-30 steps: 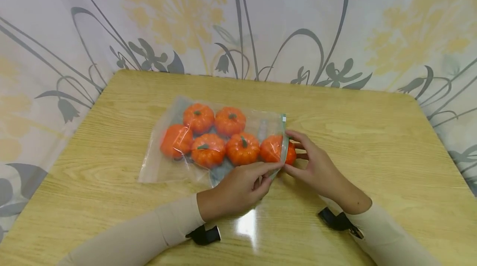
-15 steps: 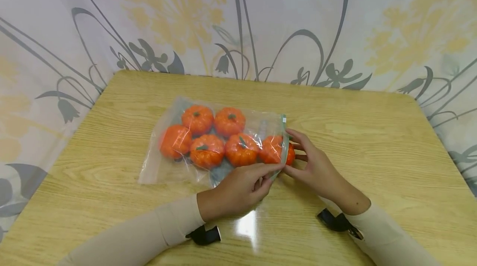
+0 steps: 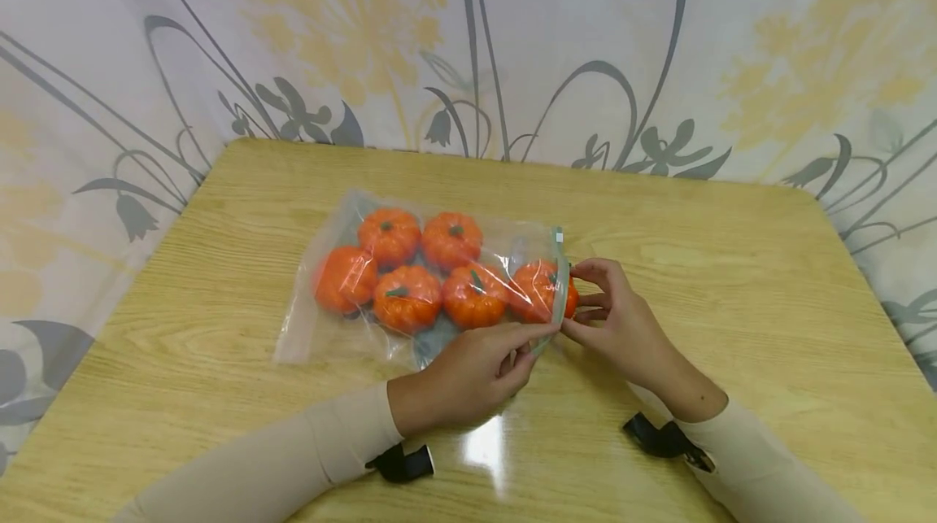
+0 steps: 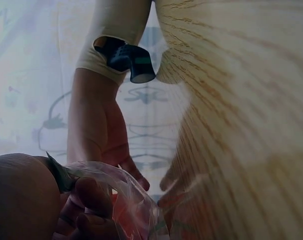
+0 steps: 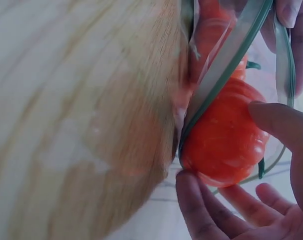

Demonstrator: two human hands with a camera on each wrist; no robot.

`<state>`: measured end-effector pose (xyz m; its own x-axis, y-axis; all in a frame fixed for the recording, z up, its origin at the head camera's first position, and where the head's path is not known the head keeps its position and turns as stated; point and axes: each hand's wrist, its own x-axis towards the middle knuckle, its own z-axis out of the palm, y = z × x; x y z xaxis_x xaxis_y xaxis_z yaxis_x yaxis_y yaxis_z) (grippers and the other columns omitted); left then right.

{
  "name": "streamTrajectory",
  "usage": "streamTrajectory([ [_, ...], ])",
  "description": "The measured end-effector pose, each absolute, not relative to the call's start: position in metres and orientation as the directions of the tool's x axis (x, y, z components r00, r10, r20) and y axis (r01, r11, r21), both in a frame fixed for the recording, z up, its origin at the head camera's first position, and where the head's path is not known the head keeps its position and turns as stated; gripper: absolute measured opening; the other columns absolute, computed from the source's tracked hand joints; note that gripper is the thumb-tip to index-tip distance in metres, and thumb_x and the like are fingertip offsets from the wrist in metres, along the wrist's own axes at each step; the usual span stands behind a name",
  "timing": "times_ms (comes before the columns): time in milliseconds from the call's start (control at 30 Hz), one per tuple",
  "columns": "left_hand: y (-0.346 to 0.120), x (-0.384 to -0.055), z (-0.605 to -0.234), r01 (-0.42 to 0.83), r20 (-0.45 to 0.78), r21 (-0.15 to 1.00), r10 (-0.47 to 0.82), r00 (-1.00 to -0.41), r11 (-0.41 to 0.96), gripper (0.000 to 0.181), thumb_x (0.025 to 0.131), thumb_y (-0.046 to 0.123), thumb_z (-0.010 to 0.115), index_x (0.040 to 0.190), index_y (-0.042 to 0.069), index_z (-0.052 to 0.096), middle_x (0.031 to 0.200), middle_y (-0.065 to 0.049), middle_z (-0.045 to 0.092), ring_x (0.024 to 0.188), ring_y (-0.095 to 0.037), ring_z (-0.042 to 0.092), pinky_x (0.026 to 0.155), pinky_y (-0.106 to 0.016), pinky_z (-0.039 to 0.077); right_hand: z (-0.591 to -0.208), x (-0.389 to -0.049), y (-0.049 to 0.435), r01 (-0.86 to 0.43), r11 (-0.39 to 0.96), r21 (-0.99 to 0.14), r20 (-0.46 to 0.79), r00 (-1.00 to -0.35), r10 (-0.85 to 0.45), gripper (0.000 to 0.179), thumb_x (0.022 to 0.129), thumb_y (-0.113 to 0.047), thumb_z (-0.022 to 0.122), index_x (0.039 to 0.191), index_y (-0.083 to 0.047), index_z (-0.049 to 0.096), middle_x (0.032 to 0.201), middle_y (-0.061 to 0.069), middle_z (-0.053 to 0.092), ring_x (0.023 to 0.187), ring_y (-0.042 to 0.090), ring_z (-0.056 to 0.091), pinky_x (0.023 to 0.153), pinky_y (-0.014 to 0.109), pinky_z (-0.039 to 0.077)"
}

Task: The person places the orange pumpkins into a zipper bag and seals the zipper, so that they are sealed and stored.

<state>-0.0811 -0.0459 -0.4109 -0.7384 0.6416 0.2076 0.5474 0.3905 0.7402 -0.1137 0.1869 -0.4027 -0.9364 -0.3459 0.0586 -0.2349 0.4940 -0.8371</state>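
A clear zip bag [image 3: 296, 336] lies flat on the table with several small orange pumpkins [image 3: 407, 299] inside. Its mouth, edged with a green strip [image 3: 559, 240], faces right. My left hand [image 3: 464, 368] pinches the near corner of that mouth between thumb and fingers. At the opening, one pumpkin [image 5: 224, 137] sits mostly inside the bag, its right end sticking out past the strip. My right hand [image 3: 622, 328] holds this pumpkin from the right, thumb on one side and fingers on the other. In the left wrist view, bag film [image 4: 134, 195] shows beside the left fingers.
The wood-grain table [image 3: 732, 279] extends on both sides of the bag. Behind it hangs a floral cloth [image 3: 542, 35]. Each sleeve carries a black wrist camera mount [image 3: 403, 464], close above the tabletop.
My right hand's fingers have bent more around the pumpkin at the mouth, and it has shifted slightly left into the bag. The left hand keeps its pinch in the same place.
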Motion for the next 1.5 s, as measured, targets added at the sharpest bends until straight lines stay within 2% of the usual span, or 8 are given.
streamTrajectory([
  [100,-0.0462,-0.0809,-0.4100,0.549,0.208,0.741,0.646,-0.735,0.386,0.044,0.102,0.014,0.052,0.146,0.016,0.053,0.081,0.007,0.052,0.068,-0.002,0.046,0.058,-0.013,0.042,-0.4043,-0.1138,0.1892,-0.229,0.510,-0.829,0.049,-0.939,-0.342,0.060,0.087,-0.002,0.074,0.135,0.001,0.037,0.145,0.022,0.050,0.100,0.032,0.070,0.077,0.023,0.058],
  [200,-0.0463,-0.0817,-0.4099,0.555,0.214,0.738,0.647,-0.732,0.384,0.044,0.102,0.013,0.053,0.146,0.016,0.053,0.081,0.007,0.052,0.068,-0.002,0.046,0.058,-0.013,0.042,-0.4039,-0.1149,0.1896,-0.236,0.518,-0.822,0.056,-0.939,-0.339,0.054,0.087,-0.003,0.074,0.132,0.001,0.044,0.142,0.020,0.052,0.096,0.028,0.071,0.076,0.020,0.057],
  [367,-0.0462,-0.0814,-0.4107,0.547,0.195,0.743,0.658,-0.728,0.385,0.045,0.102,0.014,0.051,0.147,0.016,0.052,0.079,0.007,0.051,0.066,-0.002,0.044,0.057,-0.013,0.041,-0.4046,-0.1147,0.1901,-0.211,0.521,-0.827,0.029,-0.942,-0.335,0.052,0.088,-0.007,0.074,0.133,-0.002,0.049,0.133,0.019,0.057,0.096,0.023,0.071,0.076,0.020,0.057],
  [567,-0.0463,-0.0824,-0.4118,0.555,0.202,0.742,0.665,-0.719,0.376,0.044,0.103,0.014,0.050,0.147,0.015,0.051,0.081,0.007,0.052,0.066,-0.001,0.044,0.057,-0.012,0.041,-0.4052,-0.1159,0.1896,-0.228,0.508,-0.831,0.052,-0.940,-0.337,0.051,0.088,-0.003,0.073,0.133,0.002,0.049,0.133,0.020,0.050,0.097,0.029,0.070,0.077,0.019,0.057],
  [767,-0.0467,-0.0820,-0.4119,0.553,0.193,0.740,0.666,-0.721,0.384,0.045,0.103,0.014,0.050,0.147,0.015,0.051,0.081,0.007,0.052,0.065,-0.001,0.044,0.057,-0.013,0.040,-0.4076,-0.1153,0.1886,-0.235,0.500,-0.833,0.066,-0.941,-0.332,0.049,0.089,-0.003,0.072,0.132,0.003,0.050,0.130,0.020,0.053,0.099,0.032,0.069,0.081,0.017,0.055],
  [1100,-0.0463,-0.0829,-0.4125,0.563,0.213,0.742,0.668,-0.713,0.364,0.044,0.102,0.012,0.050,0.146,0.013,0.052,0.081,0.007,0.053,0.064,-0.001,0.044,0.056,-0.013,0.040,-0.4088,-0.1156,0.1875,-0.251,0.485,-0.837,0.088,-0.938,-0.335,0.047,0.095,-0.003,0.064,0.140,0.001,0.051,0.137,0.019,0.052,0.108,0.036,0.068,0.088,0.027,0.056],
  [1400,-0.0466,-0.0826,-0.4124,0.578,0.223,0.733,0.675,-0.703,0.360,0.043,0.102,0.012,0.051,0.145,0.011,0.053,0.085,0.006,0.056,0.067,-0.001,0.046,0.058,-0.012,0.041,-0.4123,-0.1154,0.1883,-0.257,0.465,-0.847,0.096,-0.935,-0.342,0.047,0.094,0.001,0.064,0.139,0.002,0.053,0.137,0.020,0.053,0.107,0.037,0.068,0.087,0.021,0.055],
  [1500,-0.0466,-0.0823,-0.4124,0.576,0.220,0.733,0.676,-0.703,0.361,0.044,0.102,0.013,0.050,0.146,0.012,0.052,0.092,0.004,0.060,0.069,-0.001,0.047,0.059,-0.012,0.041,-0.4120,-0.1149,0.1880,-0.255,0.457,-0.852,0.093,-0.933,-0.348,0.046,0.094,0.001,0.064,0.139,0.002,0.053,0.136,0.020,0.054,0.107,0.037,0.068,0.087,0.021,0.055],
])
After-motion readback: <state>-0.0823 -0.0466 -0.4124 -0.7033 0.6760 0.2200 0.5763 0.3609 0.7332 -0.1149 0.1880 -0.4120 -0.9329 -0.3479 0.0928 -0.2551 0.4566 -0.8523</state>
